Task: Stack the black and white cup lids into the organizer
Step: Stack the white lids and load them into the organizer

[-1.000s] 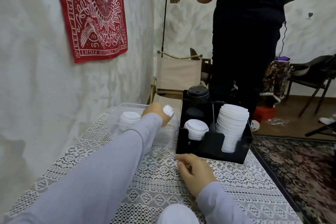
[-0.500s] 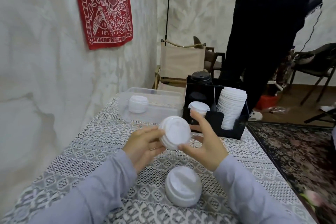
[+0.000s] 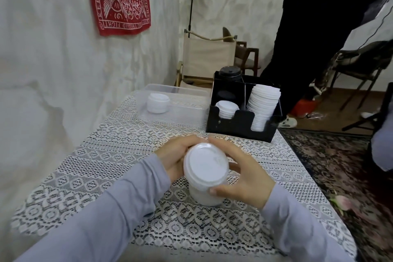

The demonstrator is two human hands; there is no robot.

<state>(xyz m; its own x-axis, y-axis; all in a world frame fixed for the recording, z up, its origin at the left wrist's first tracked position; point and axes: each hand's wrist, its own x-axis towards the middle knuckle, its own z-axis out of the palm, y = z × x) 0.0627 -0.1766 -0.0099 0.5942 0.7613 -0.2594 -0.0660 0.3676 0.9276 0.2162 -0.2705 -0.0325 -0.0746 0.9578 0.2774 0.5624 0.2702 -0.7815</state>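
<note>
White lids sit as a small stack on the desk right up front, left hand and right hand fingers clamped round it. I'd square the edges up first, then carry it to the organizer beyond.

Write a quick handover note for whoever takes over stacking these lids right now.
Left hand and right hand: both hold a stack of white lids on the table.
Organizer: tall white stack at right, short white stack at front left, black lids behind.
Left to do: the held stack, and more white lids in the clear bin.
</note>
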